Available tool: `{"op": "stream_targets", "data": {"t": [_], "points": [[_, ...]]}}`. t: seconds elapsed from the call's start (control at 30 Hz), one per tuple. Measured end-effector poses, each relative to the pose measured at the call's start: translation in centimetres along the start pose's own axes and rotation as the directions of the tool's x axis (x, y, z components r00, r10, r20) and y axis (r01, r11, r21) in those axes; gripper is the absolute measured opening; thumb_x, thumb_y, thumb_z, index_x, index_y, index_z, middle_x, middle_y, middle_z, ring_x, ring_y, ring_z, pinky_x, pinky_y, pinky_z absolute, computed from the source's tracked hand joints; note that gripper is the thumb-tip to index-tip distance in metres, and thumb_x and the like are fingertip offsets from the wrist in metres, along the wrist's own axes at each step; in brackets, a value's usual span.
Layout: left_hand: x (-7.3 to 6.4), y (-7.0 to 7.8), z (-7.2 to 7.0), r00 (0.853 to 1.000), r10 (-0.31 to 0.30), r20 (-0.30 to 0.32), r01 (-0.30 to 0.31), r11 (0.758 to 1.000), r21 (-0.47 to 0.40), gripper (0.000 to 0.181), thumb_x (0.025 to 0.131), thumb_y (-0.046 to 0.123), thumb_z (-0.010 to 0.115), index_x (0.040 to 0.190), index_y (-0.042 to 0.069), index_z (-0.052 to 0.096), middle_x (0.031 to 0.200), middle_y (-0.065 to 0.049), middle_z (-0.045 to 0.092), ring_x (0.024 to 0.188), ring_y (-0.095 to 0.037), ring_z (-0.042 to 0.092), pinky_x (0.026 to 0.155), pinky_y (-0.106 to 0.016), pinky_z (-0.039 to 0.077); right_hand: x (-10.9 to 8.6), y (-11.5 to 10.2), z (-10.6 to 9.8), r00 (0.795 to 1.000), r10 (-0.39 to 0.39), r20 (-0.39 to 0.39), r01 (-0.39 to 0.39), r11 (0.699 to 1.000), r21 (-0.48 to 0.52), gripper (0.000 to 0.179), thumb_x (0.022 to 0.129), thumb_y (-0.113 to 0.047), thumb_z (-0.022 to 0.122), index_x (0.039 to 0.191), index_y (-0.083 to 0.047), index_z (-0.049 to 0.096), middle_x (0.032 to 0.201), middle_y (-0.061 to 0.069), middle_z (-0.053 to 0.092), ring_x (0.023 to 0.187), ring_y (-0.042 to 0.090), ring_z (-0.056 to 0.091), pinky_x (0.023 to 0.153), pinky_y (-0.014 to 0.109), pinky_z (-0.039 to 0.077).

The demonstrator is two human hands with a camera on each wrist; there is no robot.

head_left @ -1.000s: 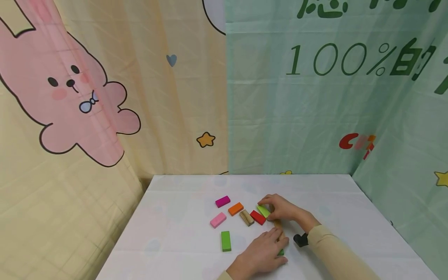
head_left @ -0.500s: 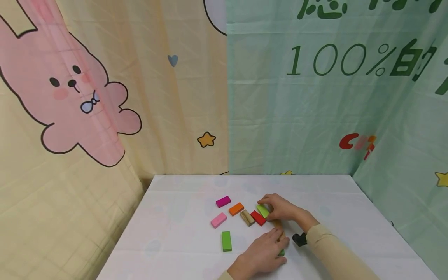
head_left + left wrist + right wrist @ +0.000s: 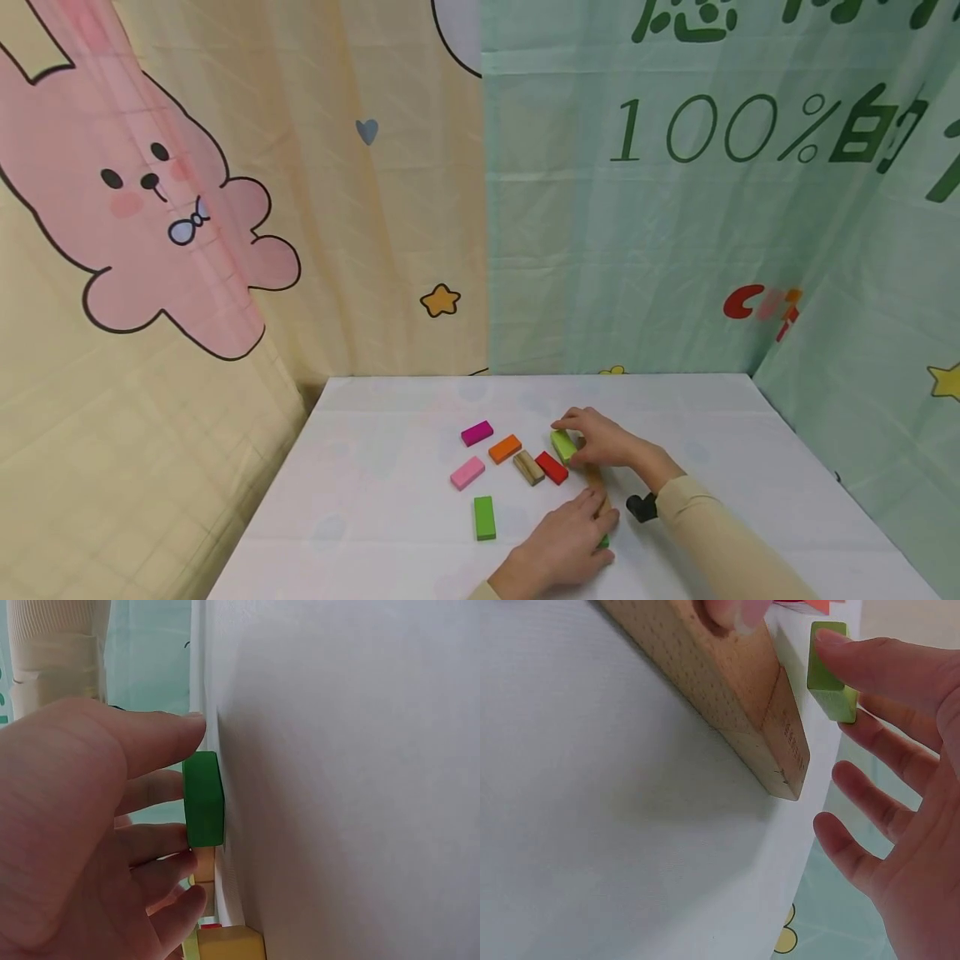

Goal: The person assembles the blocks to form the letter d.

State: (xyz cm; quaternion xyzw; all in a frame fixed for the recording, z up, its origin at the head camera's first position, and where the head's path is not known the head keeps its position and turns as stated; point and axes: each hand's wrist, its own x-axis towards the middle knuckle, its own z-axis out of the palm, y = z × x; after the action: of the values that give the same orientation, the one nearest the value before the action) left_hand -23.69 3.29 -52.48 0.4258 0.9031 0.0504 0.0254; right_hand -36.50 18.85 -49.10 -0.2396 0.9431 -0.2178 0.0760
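Note:
My right hand point(image 3: 603, 439) pinches a light green block point(image 3: 564, 447) between thumb and fingers. In the right wrist view that light green block point(image 3: 829, 675) is tilted, apart from the plain wooden blocks point(image 3: 735, 682) standing end to end on the table. My left hand point(image 3: 566, 537) rests its fingers against this row, partly hiding the wooden blocks point(image 3: 597, 483). A dark green block point(image 3: 204, 799) sits at the row's near end, beside the left thumb and fingers. A yellow block point(image 3: 231, 943) shows at the bottom of the left wrist view.
Left of the hands lie loose blocks: red point(image 3: 552, 467), brown point(image 3: 528, 468), orange point(image 3: 505, 448), magenta point(image 3: 477, 432), pink point(image 3: 467, 472) and green point(image 3: 484, 517). A black object point(image 3: 641, 507) shows by the right sleeve. Printed curtains point(image 3: 390, 208) stand behind the white table point(image 3: 360, 500).
My right hand has shifted slightly toward the table's far side, taking the light green block with it. The left hand and the loose blocks stay where they were.

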Motion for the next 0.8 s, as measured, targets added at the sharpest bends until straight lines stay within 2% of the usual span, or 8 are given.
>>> {"op": "stream_targets", "data": {"t": [0.33,0.8], "points": [[0.1,-0.1,0.0,1.000,0.008,-0.009,-0.008,1.000,-0.003,0.057,0.101,0.049,0.055,0.152,0.026,0.044,0.162,0.001,0.029,0.148,-0.011,0.025,0.107,-0.027,0.040,0.4,0.1,-0.3,0.999,-0.005,-0.039,0.006,1.000,0.016,0.060,0.080,-0.020,0.087,0.135,-0.019,0.065,0.132,-0.001,0.055,0.118,0.022,0.048,0.092,0.040,0.053],[0.1,0.1,0.1,1.000,-0.016,0.002,0.016,1.000,-0.002,0.057,0.100,0.048,0.058,0.152,0.028,0.045,0.162,0.002,0.029,0.147,-0.011,0.026,0.105,-0.029,0.043,0.9,0.4,-1.2,0.996,0.016,-0.083,-0.016,1.000,0.008,0.061,0.081,-0.022,0.086,0.137,-0.018,0.064,0.133,0.001,0.055,0.120,0.024,0.049,0.101,0.050,0.046]]}}
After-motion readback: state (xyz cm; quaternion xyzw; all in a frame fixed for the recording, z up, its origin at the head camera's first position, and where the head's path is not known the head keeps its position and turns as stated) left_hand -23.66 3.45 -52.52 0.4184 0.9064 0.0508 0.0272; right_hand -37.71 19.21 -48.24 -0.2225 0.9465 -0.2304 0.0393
